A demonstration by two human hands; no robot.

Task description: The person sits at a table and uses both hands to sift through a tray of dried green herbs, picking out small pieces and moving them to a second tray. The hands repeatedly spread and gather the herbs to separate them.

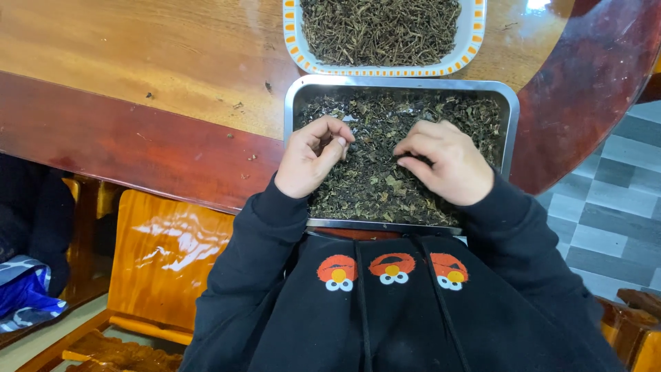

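Head camera looks down at a steel tray [509, 103] of dried leaves [375, 179] at the counter [172, 62] edge, within easy reach. Left hand [311, 160] pinches a bit between fingertips; right hand [444, 162] rests curled on the leaves. A white tray [475, 27] of stems sits beyond.

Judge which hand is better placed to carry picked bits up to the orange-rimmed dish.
Probably the left hand: its fingertips are pinched together over the dried leaves in the metal tray, as if already gripping a bit. The right hand lies curled on the leaves. Both sit similarly far from the orange-rimmed dish.
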